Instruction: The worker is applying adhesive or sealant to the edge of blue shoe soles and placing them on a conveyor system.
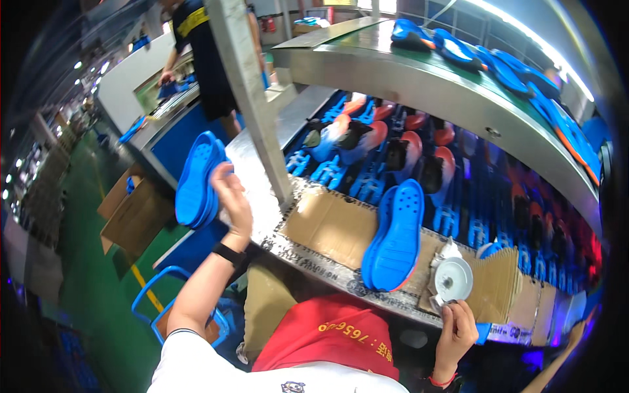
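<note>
My left hand (234,200) is out to the left, slightly blurred, gripping the right edge of a stacked pair of blue shoe soles (194,180); its thumb is hidden. Another pair of blue shoe soles (396,239), with small holes at the toe end, leans together on the cardboard-covered ledge in front of me. To the right of that pair stands a small whitish bowl (453,278). At its near rim my right hand (457,332) has its fingertips pinched together, beside a small dark bit too small to name.
Behind the cardboard ledge (327,226), blue racks (370,187) carry several orange-and-white shoe parts. A metal shelf (419,72) above holds more blue soles (458,49). A post (252,98) rises by my left hand. Another person (206,59) stands far left; someone's forearm (557,360) shows lower right.
</note>
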Tool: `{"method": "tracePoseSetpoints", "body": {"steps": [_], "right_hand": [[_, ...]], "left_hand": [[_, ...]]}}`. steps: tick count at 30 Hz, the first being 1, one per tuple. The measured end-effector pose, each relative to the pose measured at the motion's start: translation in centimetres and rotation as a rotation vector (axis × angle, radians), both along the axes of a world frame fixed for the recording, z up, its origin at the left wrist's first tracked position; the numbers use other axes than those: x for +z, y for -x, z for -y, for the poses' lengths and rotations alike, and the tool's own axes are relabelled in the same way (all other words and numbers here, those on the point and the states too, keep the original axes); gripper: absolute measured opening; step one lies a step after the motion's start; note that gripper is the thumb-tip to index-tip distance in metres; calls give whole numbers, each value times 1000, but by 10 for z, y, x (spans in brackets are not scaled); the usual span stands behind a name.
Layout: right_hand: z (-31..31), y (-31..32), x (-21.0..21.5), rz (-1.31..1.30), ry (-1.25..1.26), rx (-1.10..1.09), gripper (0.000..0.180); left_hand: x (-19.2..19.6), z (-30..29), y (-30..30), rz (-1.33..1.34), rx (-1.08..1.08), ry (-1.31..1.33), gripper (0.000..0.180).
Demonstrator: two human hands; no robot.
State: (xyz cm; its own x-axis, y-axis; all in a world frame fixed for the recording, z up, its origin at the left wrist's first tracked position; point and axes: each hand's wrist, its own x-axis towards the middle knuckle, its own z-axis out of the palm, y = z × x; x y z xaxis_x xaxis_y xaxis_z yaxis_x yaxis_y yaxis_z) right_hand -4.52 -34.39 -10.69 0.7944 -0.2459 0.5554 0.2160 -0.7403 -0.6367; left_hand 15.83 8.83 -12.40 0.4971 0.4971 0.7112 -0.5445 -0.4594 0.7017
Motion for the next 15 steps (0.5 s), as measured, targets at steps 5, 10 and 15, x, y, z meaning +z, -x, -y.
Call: {"method": "tracePoseSetpoints", "body": {"steps": [5,10,15], "right_hand": [[-8,-3,-6,24,7,48,8],[-13,-1,-10,-39,-18,50,7],[-18,2,-10,6,20,35,8]], "left_hand": [[-54,-222,29,-415,1108,-18,53],[-57,-262,62,-947,-159,936,66],[-33,-223,64,-911,-182,867,74]]}}
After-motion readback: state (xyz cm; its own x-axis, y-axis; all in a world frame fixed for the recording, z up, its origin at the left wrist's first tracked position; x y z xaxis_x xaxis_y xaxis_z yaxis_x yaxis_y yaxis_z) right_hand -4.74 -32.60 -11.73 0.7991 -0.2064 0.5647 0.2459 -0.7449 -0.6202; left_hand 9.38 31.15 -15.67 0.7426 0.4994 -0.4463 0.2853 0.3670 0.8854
